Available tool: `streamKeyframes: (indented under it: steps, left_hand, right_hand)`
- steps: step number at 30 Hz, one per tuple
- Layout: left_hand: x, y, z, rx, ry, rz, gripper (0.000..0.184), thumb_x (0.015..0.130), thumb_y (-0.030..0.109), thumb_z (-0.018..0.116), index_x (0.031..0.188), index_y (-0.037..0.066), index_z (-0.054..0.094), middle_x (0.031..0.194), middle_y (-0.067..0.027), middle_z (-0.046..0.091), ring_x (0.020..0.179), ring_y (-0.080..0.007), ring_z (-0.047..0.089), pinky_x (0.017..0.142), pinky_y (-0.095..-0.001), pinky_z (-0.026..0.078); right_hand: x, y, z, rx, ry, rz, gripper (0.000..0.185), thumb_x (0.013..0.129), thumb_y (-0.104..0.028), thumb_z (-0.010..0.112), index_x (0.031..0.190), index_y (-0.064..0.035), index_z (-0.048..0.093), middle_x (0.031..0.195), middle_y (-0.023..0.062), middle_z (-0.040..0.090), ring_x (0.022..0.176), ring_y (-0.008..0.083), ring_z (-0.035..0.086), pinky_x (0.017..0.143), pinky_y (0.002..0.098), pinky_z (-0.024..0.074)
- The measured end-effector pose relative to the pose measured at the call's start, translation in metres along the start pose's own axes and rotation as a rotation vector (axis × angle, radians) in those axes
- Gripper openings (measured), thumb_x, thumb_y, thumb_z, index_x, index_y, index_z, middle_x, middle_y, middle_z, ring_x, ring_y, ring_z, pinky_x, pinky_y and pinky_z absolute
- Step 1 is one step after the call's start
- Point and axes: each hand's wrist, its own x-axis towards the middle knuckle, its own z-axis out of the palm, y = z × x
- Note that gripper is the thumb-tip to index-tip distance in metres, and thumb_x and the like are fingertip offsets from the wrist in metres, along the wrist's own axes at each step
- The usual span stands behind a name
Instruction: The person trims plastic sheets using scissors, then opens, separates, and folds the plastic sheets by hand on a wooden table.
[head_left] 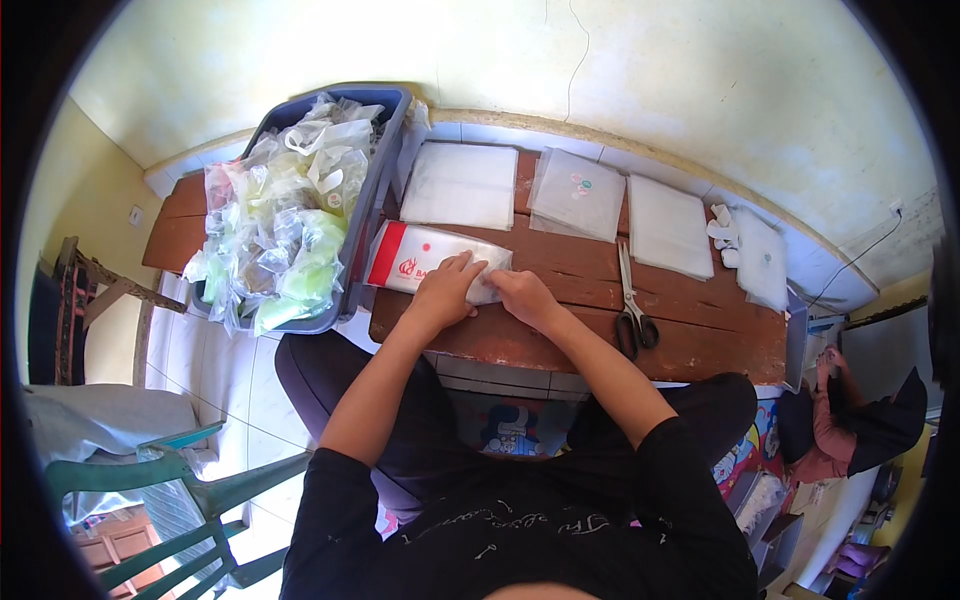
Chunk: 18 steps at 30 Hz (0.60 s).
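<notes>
Fingers of the left hand [443,293] lie slightly apart, palm down across the white packet with the red band [392,252]; those of the right hand [527,299] are curled and appear pinched on its end, though the tips are partly hidden. The packet rests flat on the tabletop [722,340], just right of the grey bin [371,205]: its red end is nearest the bin and free of the fingers, its clear end sits under and between both hands. The step in hand looks like working at that far end, left steadying, right gripping. The next move seems to call for firm left-hand pressure, so the slick film cannot slide, while the right keeps its pinch. The scissors [630,300] lie well right of the bin, beyond the right hand, touched by neither.
</notes>
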Motion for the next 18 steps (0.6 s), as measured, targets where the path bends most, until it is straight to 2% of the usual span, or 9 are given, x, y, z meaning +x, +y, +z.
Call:
streamKeyframes:
  steps: [2, 7, 14, 16, 18]
  left_hand:
    - [0.000, 0.002, -0.002, 0.001, -0.005, -0.008, 0.090, 0.062, 0.015, 0.088, 0.142, 0.017, 0.047, 0.151, -0.0138, 0.040, 0.137, -0.0323, 0.040, 0.110, -0.0417, 0.040]
    - [-0.002, 0.004, -0.006, 0.022, -0.001, -0.009, 0.084, 0.067, 0.020, 0.085, 0.141, 0.014, 0.047, 0.149, -0.0139, 0.043, 0.136, -0.0327, 0.042, 0.110, -0.0417, 0.039]
    - [-0.001, 0.001, -0.001, 0.044, 0.031, 0.012, 0.073, 0.074, 0.026, 0.081, 0.138, 0.013, 0.050, 0.148, -0.0155, 0.044, 0.134, -0.0330, 0.044, 0.108, -0.0421, 0.040]
    - [-0.001, 0.003, 0.000, 0.026, 0.053, 0.009, 0.069, 0.076, 0.030, 0.079, 0.137, 0.013, 0.052, 0.148, -0.0165, 0.044, 0.134, -0.0335, 0.044, 0.108, -0.0430, 0.040]
    - [-0.001, 0.005, 0.001, 0.038, 0.056, 0.013, 0.069, 0.076, 0.032, 0.079, 0.137, 0.013, 0.052, 0.148, -0.0173, 0.044, 0.135, -0.0340, 0.043, 0.108, -0.0434, 0.041]
  right_hand:
    - [0.002, -0.004, 0.002, 0.033, 0.064, 0.005, 0.010, 0.087, -0.003, 0.056, 0.097, -0.0050, 0.059, 0.088, 0.0181, 0.068, 0.075, 0.0377, 0.067, 0.066, 0.0459, 0.0541]
    - [0.001, -0.013, -0.003, 0.021, 0.166, 0.215, 0.004, 0.095, -0.006, 0.054, 0.098, -0.0042, 0.057, 0.081, 0.0212, 0.065, 0.072, 0.0410, 0.065, 0.060, 0.0479, 0.0514]
    - [-0.016, -0.004, -0.011, 0.111, 0.254, 0.232, 0.005, 0.094, -0.006, 0.057, 0.098, -0.0038, 0.057, 0.074, 0.0186, 0.062, 0.067, 0.0382, 0.064, 0.059, 0.0444, 0.0504]
    - [-0.021, -0.001, -0.012, 0.038, 0.307, 0.177, 0.009, 0.093, -0.004, 0.060, 0.102, -0.0024, 0.057, 0.081, 0.0137, 0.064, 0.068, 0.0234, 0.067, 0.060, 0.0328, 0.0523]
    - [-0.025, -0.006, -0.009, 0.086, 0.361, 0.185, 0.009, 0.091, -0.002, 0.061, 0.101, -0.0017, 0.058, 0.087, 0.0140, 0.064, 0.070, 0.0235, 0.067, 0.062, 0.0323, 0.0530]
